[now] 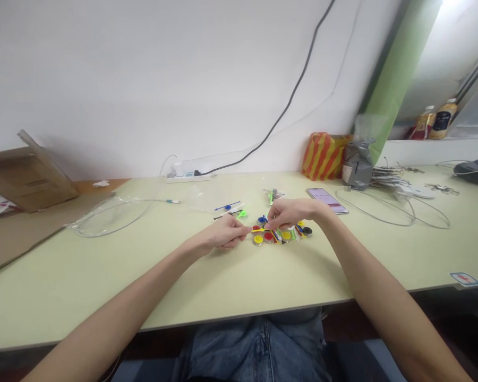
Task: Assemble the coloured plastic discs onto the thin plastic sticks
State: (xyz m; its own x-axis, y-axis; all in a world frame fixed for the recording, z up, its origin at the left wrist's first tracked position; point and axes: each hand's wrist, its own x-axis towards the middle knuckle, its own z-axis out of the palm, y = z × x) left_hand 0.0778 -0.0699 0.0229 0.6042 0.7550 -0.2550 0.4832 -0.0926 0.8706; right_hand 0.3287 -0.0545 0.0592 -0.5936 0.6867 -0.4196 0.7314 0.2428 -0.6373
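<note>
Left hand (223,233) low over the pale green table (103,281), fingers (241,229) pinched almost shut on one end of a thin yellow stick (258,230). Right hand (289,213) just beside it, thumb and first finger close together and pointing down over the other end of the stick. Too small to tell if those two fingers have hold of the stick, of a little blue piece (263,219) right by them, or of nothing. Under both hands, a tight bunch of round plastic discs (278,235) in yellow, red and black, with short colored sticks lying in and around them. A few loose bits just to the left of the bunch: a blue stick (227,206) and a bright green piece (242,214). Behind the bunch, a small clear bag of colored bits (274,196). Farther right, a phone (327,200) lying flat near the right hand, with a thin white wire (382,209) in loose loops past it. Farther left, a long clear tube (111,217) in a big loop. At the back of the table, a white power strip (187,178), an orange and yellow striped bag (324,156) and a gray bag (357,164). Blue jeans (255,350) below the table edge.
</note>
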